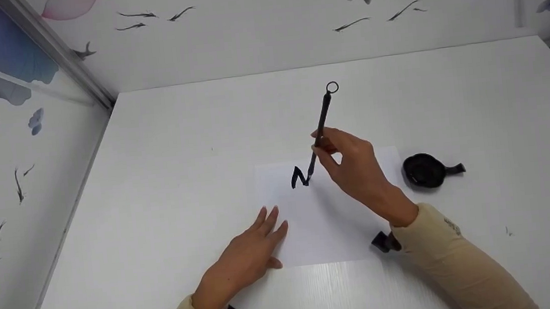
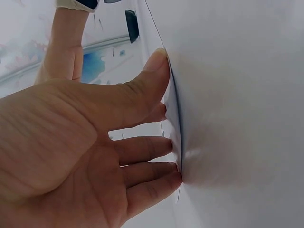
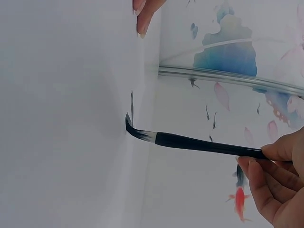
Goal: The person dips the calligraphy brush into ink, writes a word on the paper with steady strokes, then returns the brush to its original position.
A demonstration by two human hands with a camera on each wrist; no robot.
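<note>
Beige sleeves [image 1: 459, 258] are cut off by the head view's bottom edge. Fingers of the right hand [image 1: 356, 162] pinch the brush [image 1: 322, 114], its bent tip on the paper [image 1: 332, 229] at a black stroke [image 1: 298, 171]. The left hand [image 1: 244, 253], fingers extended, touches the sheet's edge, faint against the white worktop [image 1: 179, 158]. Inside the dark dish [image 1: 424, 170], details blur.

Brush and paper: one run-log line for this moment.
right hand: holds brush, bent tip on paper | left hand: rests at paper's left edge | black stroke: zigzag | black dish: right of paper
</note>
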